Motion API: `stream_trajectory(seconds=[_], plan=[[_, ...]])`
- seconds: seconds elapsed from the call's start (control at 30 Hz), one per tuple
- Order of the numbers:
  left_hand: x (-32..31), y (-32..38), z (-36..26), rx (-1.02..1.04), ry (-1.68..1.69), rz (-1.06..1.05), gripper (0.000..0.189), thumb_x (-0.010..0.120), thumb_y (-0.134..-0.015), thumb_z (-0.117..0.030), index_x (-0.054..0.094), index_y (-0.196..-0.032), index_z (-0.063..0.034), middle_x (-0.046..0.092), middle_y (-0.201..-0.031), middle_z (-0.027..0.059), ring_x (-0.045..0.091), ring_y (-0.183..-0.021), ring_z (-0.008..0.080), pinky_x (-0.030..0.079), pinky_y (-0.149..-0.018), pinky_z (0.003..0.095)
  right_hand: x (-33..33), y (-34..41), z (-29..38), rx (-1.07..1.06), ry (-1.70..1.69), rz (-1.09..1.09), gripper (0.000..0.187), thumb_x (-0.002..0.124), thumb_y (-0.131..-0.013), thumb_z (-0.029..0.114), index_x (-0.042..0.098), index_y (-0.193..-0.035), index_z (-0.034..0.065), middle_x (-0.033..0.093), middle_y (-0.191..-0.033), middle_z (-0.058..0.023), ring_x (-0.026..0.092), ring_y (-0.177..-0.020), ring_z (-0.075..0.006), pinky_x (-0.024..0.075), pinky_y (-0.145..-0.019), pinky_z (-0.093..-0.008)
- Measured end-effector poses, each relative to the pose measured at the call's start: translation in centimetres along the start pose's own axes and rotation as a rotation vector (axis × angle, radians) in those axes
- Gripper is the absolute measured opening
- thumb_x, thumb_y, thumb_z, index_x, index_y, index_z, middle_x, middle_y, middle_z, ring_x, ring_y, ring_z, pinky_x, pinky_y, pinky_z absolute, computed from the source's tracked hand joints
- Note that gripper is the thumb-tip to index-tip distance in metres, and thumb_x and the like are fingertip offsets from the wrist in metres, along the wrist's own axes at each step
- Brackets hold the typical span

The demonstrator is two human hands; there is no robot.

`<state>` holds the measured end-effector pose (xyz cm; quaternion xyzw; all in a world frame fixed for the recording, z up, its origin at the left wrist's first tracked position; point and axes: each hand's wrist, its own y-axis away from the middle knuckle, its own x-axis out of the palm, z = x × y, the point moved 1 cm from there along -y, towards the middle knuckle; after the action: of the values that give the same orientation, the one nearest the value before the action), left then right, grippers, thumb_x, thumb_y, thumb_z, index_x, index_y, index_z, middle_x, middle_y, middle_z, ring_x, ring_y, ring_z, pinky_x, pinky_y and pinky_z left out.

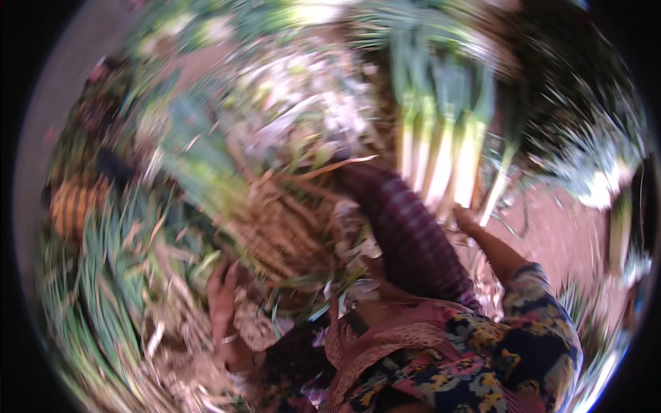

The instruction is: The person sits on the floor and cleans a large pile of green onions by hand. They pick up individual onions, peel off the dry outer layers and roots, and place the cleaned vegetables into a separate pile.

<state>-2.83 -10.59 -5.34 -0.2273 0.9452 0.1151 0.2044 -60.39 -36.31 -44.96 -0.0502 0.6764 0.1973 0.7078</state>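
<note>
My left hand [223,289], with a bracelet at the wrist, is at the left edge of a bundle of unpeeled leeks or large green onions [289,232]. Brown dry outer leaves cover this bundle's near part. Blur hides whether the fingers grip anything. On the other side of my leg, my right hand [465,218] is at the lower ends of a row of peeled stalks [441,155] with white shanks and green tops. A separate stalk [498,186] slants down beside that hand. Whether the hand holds it or only touches the row is unclear.
Stripped leaves and peelings [310,103] lie heaped ahead. Long green stalks [103,294] are piled at the left, below a yellow-and-black striped item [77,206]. More white-based stalks [601,180] lie on the reddish ground [557,232] at the right. My checked trouser leg [413,232] extends between my hands.
</note>
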Motion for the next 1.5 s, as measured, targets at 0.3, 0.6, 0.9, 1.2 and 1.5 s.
stream_trajectory(seconds=[0.3,0.6,0.9,1.2,1.5], plan=[[-0.7,2.0,-0.5,0.057,0.129,0.007,0.027,0.054,-0.09,-0.013,0.053,-0.111,0.004,0.061,-0.086,0.0076,0.061,-0.076,0.0122,0.05,-0.068,0.0235,-32.9,-16.1,23.5,-0.49,-0.203,-0.281,0.02,0.055,-0.082,0.023,0.053,-0.081,0.0031,0.058,-0.074,-0.0211,0.056,-0.074,-0.0406,0.0449,-0.063,-0.048],[-0.8,3.7,1.2,0.06,-0.069,-0.103,0.027,0.063,-0.082,-0.01,0.056,-0.105,0.0025,0.063,-0.085,0.0125,0.063,-0.078,0.0206,0.05,-0.067,0.0287,-5.7,-15.9,48.9,-0.619,0.064,0.214,0.03,0.056,-0.081,0.023,0.061,-0.096,-0.0029,0.061,-0.094,-0.0168,0.06,-0.086,-0.0318,0.0492,-0.073,-0.0395],[-0.7,3.6,0.0,0.115,-0.124,-0.014,0.024,0.057,-0.087,-0.018,0.056,-0.099,0.0027,0.061,-0.079,0.0151,0.061,-0.069,0.0223,0.047,-0.063,0.0315,-25.5,-11.5,44.8,-0.36,-0.972,0.345,0.04,0.058,-0.08,0.033,0.058,-0.088,-0.0064,0.053,-0.065,-0.0089,0.052,-0.062,-0.0175,0.0433,-0.061,-0.0336],[11.1,-2.1,0.5,-0.322,0.849,0.092,0.055,0.038,-0.093,-0.046,0.047,-0.12,0.0002,0.06,-0.103,0.0122,0.062,-0.084,0.0178,0.052,-0.067,0.0324,-39.3,11.1,30.3,-0.772,-0.793,0.32,0.02,0.059,-0.077,0.014,0.057,-0.09,-0.0012,0.052,-0.07,-0.0155,0.052,-0.061,-0.0239,0.0428,-0.059,-0.0346],[14.9,1.1,-7.9,0.026,0.11,-0.101,0.014,0.054,-0.078,-0.01,0.053,-0.089,-0.0005,0.052,-0.073,0.0115,0.053,-0.067,0.0243,0.046,-0.062,0.039,-39.6,13.0,28.9,-0.997,-0.824,-0.075,0.023,0.06,-0.072,0.004,0.054,-0.093,-0.0003,0.051,-0.077,-0.0158,0.053,-0.07,-0.032,0.0429,-0.063,-0.0369]])
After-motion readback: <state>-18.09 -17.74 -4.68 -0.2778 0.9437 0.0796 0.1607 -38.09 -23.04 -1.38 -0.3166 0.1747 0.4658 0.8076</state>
